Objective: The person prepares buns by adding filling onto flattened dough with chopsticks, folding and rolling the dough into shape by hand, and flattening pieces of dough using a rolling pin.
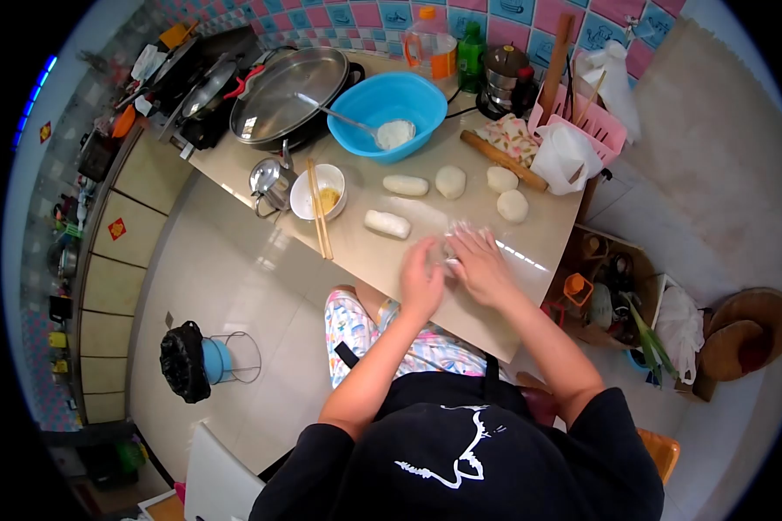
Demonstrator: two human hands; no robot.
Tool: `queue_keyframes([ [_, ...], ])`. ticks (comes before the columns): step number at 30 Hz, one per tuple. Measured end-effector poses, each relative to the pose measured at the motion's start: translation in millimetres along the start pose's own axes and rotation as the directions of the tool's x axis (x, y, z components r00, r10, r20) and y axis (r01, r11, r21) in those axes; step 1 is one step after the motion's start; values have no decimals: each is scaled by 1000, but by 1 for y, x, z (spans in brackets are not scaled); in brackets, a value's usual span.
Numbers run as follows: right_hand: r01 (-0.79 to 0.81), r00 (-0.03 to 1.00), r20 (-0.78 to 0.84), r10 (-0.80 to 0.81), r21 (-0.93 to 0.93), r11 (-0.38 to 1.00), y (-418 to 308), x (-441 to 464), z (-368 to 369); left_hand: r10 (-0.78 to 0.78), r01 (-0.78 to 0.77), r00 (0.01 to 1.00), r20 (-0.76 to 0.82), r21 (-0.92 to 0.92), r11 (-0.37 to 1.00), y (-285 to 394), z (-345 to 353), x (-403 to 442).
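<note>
My right hand (pixel 480 267) lies low over the counter with its fingers stretched out, smeared a little by motion. Close beside it, my left hand (pixel 422 282) has bent fingers that are too blurred to read. A small whitish patch, perhaps dough, shows between the two; most of it is hidden. Left of my hands rests a floured dough roll (pixel 387 224), with a second dough roll (pixel 406 185) behind it. Farther back sit three round dough balls: one dough ball (pixel 450 182) near the middle, another (pixel 501 180) to the right, and a third (pixel 513 206) just in front of that.
A blue basin (pixel 347 130) holds flour and a ladle. Chopsticks (pixel 318 208) lie across a white bowl (pixel 342 178) beside a metal pot (pixel 269 182). Behind the balls is a rolling pin (pixel 487 150), near a plastic bag (pixel 566 158) and pink rack (pixel 613 130).
</note>
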State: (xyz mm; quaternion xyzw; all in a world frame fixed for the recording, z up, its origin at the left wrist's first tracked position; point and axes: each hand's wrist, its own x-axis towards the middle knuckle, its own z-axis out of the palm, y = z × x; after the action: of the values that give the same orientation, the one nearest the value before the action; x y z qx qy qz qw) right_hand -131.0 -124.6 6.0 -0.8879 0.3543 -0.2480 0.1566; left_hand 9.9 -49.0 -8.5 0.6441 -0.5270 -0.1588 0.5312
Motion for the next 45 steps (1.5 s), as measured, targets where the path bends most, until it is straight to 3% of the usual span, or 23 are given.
queue_keyframes([
  [1, 71, 986, 161, -50, -128, 989, -5, 6, 5, -9, 9, 1000, 2, 5, 1000, 3, -5, -4],
  [3, 76, 988, 145, -54, -151, 986, 0, 36, 14, -143, 139, 981, -132, -42, 989, 9, -15, -8],
  [7, 35, 998, 61, -23, -200, 979, 9, 71, 26, -156, 139, 973, -168, -111, 984, 5, -20, -13],
  [15, -134, 935, 312, 171, -134, 982, -54, -62, -40, -314, 259, 945, -88, -381, 888, 2, -36, -24],
  [19, -189, 963, 176, 206, -108, 976, -51, -44, -32, -287, 227, 952, -107, -386, 894, 1, -25, -18],
  [21, -133, 990, 27, 136, -94, 987, -37, -14, -4, -258, 203, 963, -71, -436, 877, 5, -17, -12],
  [24, -132, 985, 86, 150, -186, 974, -32, -2, 7, -287, 256, 958, -7, -432, 865, 12, -19, -13],
  [28, -88, 988, 107, 112, -211, 973, -47, -60, -2, -323, 301, 946, 19, -415, 859, 4, -33, -31],
  [30, -168, 961, 183, 208, -214, 962, -61, -75, -15, -398, 368, 917, 26, -439, 820, 5, -35, -37],
  [34, -187, 967, 129, 218, -215, 958, -52, -22, -3, -343, 333, 937, 61, -449, 829, 6, -12, -25],
  [35, -182, 967, 132, 218, -237, 954, -42, 2, -1, -361, 361, 928, 97, -479, 800, 4, -6, -19],
  [37, -180, 984, -18, 179, -27, 983, 2, 33, 28, -368, 381, 921, 130, -507, 773, 8, -3, -9],
  [38, -176, 984, -26, 175, -29, 984, 8, 37, 19, -501, 514, 844, 194, -562, 648, 13, -4, -3],
  [39, -261, 964, 18, 265, 251, 932, 11, 40, 7, -613, 625, 744, 266, -601, 497, 17, -4, 1],
  [40, -333, 938, 88, 336, 506, 796, 14, 42, -1, -610, 621, 748, 264, -604, 500, 17, -5, 2],
  [41, -328, 939, 84, 332, 506, 798, 15, 35, -3, -645, 641, 712, 277, -632, 436, 17, -5, 0],
  [43, -102, 991, 111, 80, 210, 972, 9, 10, -6, -678, 657, 674, 292, -657, 370, 18, -5, -3],
  [45, -166, 982, 124, 144, 195, 967, 8, 4, -7, -661, 655, 660, 357, -704, 274, 20, -4, -7],
])
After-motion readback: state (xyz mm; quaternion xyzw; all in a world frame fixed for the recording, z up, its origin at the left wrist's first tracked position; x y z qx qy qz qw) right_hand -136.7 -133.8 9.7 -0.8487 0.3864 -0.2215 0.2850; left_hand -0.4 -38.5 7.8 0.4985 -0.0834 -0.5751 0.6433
